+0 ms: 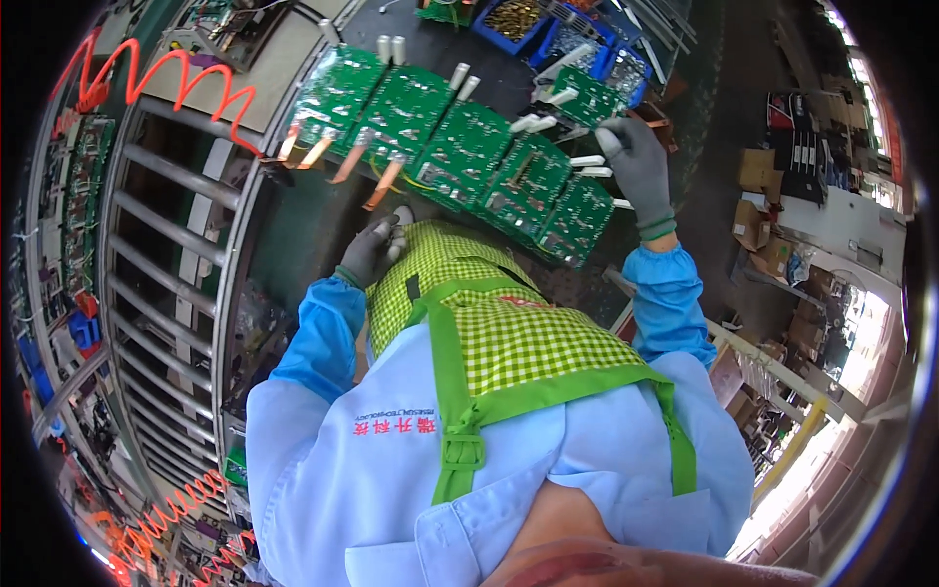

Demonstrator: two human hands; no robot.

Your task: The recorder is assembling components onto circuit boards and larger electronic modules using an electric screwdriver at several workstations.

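Our gloved right hand (636, 161) pinches the small green circuit board (587, 98) above the row of boards (450, 147). Our left hand (372, 249) rests at the bench edge, fingers curled together, holding nothing we can see.

Brown cardboard boxes (755, 168) stand stacked on the floor at the far right, with more brown boxes (758, 230) just below them near the shelving. A small patch of red characters (394, 427) sits on the left breast of the pale blue work coat.
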